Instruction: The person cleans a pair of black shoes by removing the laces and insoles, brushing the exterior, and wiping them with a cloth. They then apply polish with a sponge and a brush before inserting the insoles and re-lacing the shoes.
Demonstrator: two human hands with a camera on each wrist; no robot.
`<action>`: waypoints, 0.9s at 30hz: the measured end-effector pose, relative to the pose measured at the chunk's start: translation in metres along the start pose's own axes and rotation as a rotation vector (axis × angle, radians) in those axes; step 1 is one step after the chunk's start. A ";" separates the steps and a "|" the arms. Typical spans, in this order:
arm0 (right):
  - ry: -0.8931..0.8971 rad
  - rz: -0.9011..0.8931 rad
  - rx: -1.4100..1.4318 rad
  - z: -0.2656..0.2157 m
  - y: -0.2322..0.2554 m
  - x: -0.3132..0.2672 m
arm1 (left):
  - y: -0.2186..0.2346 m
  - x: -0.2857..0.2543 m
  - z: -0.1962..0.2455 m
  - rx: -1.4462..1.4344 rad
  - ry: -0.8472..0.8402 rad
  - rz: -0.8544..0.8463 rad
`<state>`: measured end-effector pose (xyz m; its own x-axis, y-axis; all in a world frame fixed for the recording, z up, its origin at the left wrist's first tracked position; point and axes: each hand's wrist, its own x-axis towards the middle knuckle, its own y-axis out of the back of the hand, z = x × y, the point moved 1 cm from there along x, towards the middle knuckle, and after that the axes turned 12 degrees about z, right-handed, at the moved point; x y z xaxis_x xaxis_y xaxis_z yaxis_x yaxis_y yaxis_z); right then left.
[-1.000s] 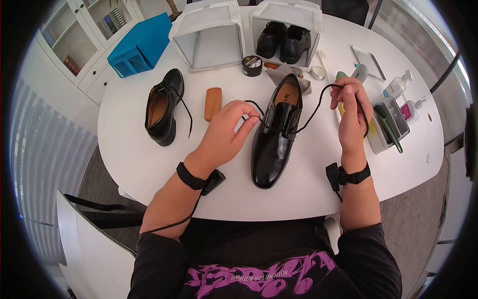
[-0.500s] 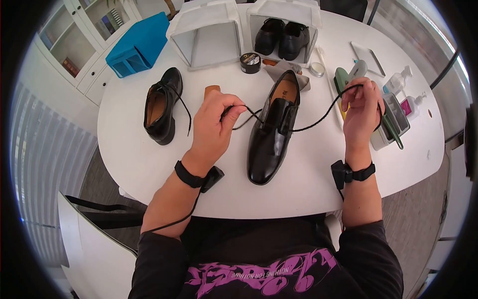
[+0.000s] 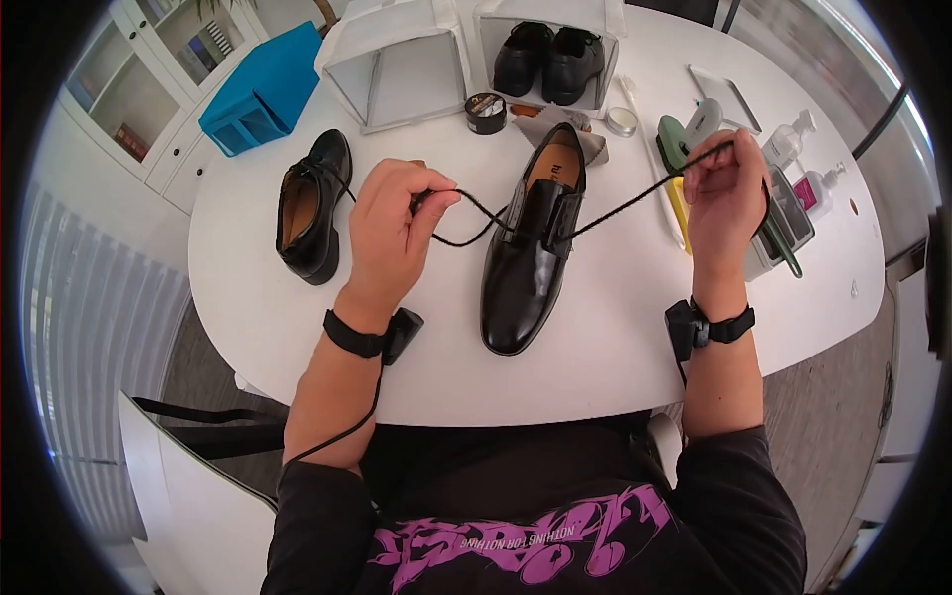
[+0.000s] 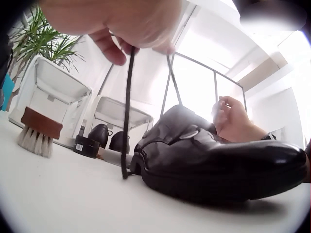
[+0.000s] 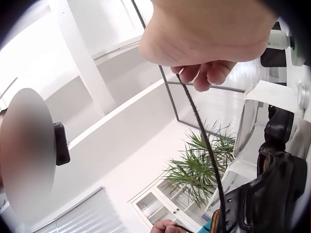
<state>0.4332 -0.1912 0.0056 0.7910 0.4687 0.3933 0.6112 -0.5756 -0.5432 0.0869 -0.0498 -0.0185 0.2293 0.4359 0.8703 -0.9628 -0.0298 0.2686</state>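
A black leather dress shoe (image 3: pixel 526 268) stands on the table between my hands, toe pointing toward me. A black shoelace (image 3: pixel 635 203) runs out of its eyelets to both sides. To the left of the shoe, my left hand (image 3: pixel 389 228) pinches one end between thumb and fingers, and a loose length droops below it. On the other side my right hand (image 3: pixel 726 213) is raised with curled fingers gripping the other end, which is pulled nearly straight. In the right wrist view the lace (image 5: pixel 206 136) slants from those fingers down to the shoe.
The matching shoe (image 3: pixel 309 213) stands on the left. A bristle brush (image 4: pixel 41 124) is mostly hidden behind my left hand in the head view. Behind are a polish jar (image 3: pixel 486 113), white boxes (image 3: pixel 397 84), one holding black shoes, and a blue box (image 3: pixel 260 94). Pump bottles (image 3: pixel 790 141) stand right.
My left hand has moved left, away from the shoe, drawing its lace end out. My right hand has shifted slightly outward, and its side of the lace has gone from slack to nearly straight.
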 end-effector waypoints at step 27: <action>-0.776 -1.194 -0.812 -0.023 -0.004 -0.015 | 0.017 0.009 -0.007 -0.663 0.623 -0.220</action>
<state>0.4192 -0.2111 0.0187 -0.1621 0.9395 -0.3016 0.8809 0.2756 0.3848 0.0720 -0.0397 -0.0091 0.4829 0.7800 0.3980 -0.8359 0.5460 -0.0560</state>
